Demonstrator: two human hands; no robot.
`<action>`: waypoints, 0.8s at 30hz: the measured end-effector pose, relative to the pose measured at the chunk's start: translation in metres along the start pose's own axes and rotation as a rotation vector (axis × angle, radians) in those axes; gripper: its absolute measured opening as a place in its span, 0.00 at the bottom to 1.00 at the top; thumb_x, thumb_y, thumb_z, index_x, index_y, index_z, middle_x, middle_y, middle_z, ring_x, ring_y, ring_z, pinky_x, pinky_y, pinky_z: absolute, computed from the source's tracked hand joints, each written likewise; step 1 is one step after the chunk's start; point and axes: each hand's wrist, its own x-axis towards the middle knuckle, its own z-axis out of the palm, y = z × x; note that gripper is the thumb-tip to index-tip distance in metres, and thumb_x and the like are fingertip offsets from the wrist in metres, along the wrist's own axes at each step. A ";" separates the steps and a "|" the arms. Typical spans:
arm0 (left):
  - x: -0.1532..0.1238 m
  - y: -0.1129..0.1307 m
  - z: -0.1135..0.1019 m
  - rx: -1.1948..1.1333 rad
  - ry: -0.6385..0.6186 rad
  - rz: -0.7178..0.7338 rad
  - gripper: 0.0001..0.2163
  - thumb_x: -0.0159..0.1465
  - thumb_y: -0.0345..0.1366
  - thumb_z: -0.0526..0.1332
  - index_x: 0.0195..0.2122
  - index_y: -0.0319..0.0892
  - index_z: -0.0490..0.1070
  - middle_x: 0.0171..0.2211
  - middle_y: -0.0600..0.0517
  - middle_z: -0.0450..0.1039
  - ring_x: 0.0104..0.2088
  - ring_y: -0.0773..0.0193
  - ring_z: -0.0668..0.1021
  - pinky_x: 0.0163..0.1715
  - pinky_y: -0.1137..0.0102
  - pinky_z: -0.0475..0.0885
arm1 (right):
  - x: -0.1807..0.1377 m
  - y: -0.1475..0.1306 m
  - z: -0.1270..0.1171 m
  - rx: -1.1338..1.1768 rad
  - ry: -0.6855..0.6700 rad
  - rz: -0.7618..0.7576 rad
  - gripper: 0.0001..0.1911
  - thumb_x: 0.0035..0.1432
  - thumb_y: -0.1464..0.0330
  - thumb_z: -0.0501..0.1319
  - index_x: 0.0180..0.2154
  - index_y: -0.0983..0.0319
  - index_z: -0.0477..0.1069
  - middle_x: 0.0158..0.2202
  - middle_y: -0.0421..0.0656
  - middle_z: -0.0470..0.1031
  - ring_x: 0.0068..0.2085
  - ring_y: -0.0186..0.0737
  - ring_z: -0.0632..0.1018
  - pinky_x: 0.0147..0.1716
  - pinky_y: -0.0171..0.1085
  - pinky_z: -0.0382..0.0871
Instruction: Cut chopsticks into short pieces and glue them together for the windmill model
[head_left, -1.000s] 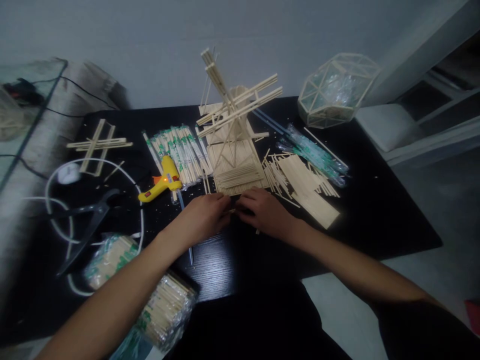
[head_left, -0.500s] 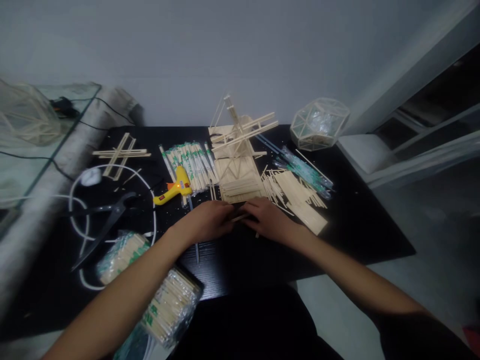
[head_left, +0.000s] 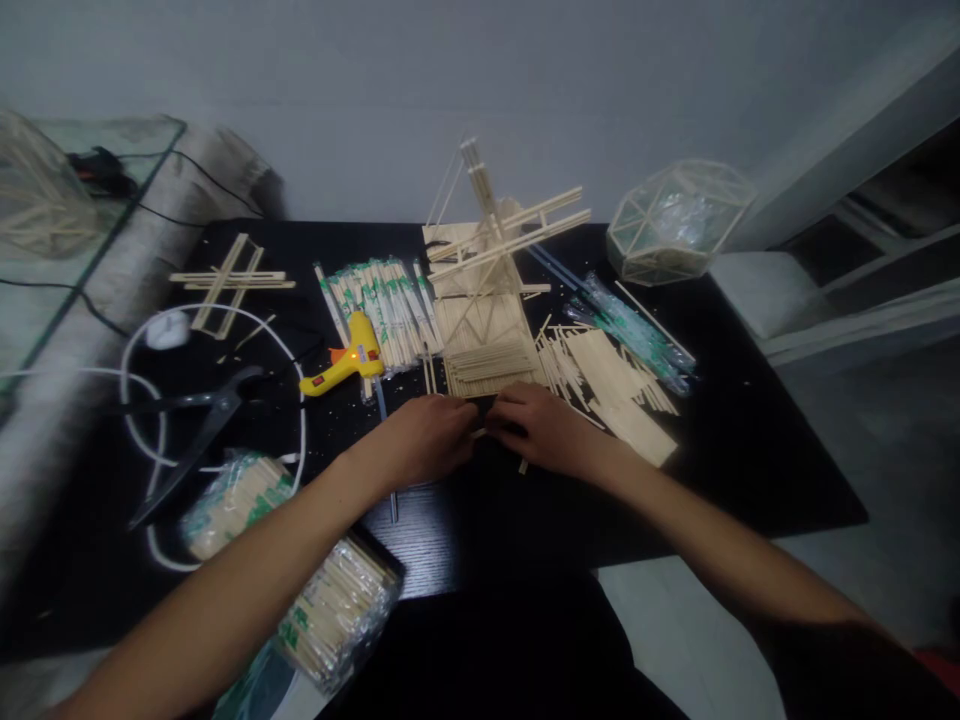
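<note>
My left hand [head_left: 424, 440] and my right hand [head_left: 544, 428] rest knuckles-up on the black table [head_left: 750, 440], their curled fingertips meeting just in front of a wooden stick model [head_left: 484, 290]. The fingers of both are closed around something small and thin between them that I cannot make out. The model has a flat base of sticks and slanted crossed arms rising from it. Loose cut sticks [head_left: 600, 375] lie fanned to the right of my right hand. A yellow glue gun [head_left: 343, 366] lies left of the model, beyond my left hand.
Wrapped chopsticks [head_left: 379, 310] lie behind the glue gun. Large shears [head_left: 191, 425] and a white cable [head_left: 142, 400] are at left, with a stick cross [head_left: 229, 283] behind. Bagged stick bundles [head_left: 334, 610] sit at the near edge. A polyhedral stick frame [head_left: 675, 220] stands at back right.
The view has shifted slightly, moving closer to the table. Both hands stay together at the model's front edge; the short stick seen between them half a second ago is now covered.
</note>
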 end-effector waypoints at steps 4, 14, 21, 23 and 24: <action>0.001 0.003 0.003 -0.005 -0.007 -0.032 0.03 0.67 0.32 0.58 0.37 0.40 0.69 0.34 0.48 0.74 0.34 0.57 0.78 0.34 0.65 0.69 | 0.000 0.002 0.004 0.032 0.012 -0.035 0.02 0.65 0.74 0.64 0.37 0.63 0.76 0.37 0.45 0.76 0.40 0.42 0.75 0.42 0.40 0.67; 0.003 0.007 -0.001 -0.017 -0.041 -0.037 0.03 0.66 0.30 0.57 0.34 0.41 0.66 0.33 0.49 0.73 0.32 0.60 0.76 0.32 0.66 0.67 | -0.001 0.004 0.011 0.034 0.048 -0.031 0.01 0.64 0.73 0.66 0.37 0.63 0.76 0.36 0.45 0.77 0.41 0.43 0.74 0.43 0.41 0.67; 0.002 0.004 0.003 -0.038 -0.019 -0.024 0.03 0.66 0.31 0.56 0.34 0.41 0.66 0.33 0.49 0.73 0.30 0.62 0.75 0.30 0.67 0.66 | -0.002 0.002 0.010 0.049 0.053 -0.016 0.00 0.64 0.73 0.66 0.38 0.64 0.76 0.37 0.45 0.77 0.41 0.43 0.74 0.44 0.41 0.67; 0.002 0.003 0.003 -0.037 -0.018 -0.021 0.03 0.66 0.31 0.55 0.34 0.41 0.65 0.33 0.49 0.73 0.30 0.62 0.75 0.30 0.67 0.66 | -0.002 0.001 0.010 0.052 0.049 -0.011 0.00 0.64 0.73 0.66 0.38 0.64 0.76 0.38 0.45 0.77 0.42 0.44 0.75 0.44 0.41 0.67; 0.002 0.003 0.003 -0.034 -0.017 -0.023 0.03 0.66 0.31 0.55 0.34 0.41 0.65 0.33 0.49 0.73 0.30 0.61 0.75 0.31 0.67 0.66 | -0.002 0.001 0.010 0.054 0.047 -0.007 0.00 0.64 0.73 0.66 0.38 0.64 0.76 0.37 0.45 0.77 0.42 0.44 0.75 0.44 0.41 0.67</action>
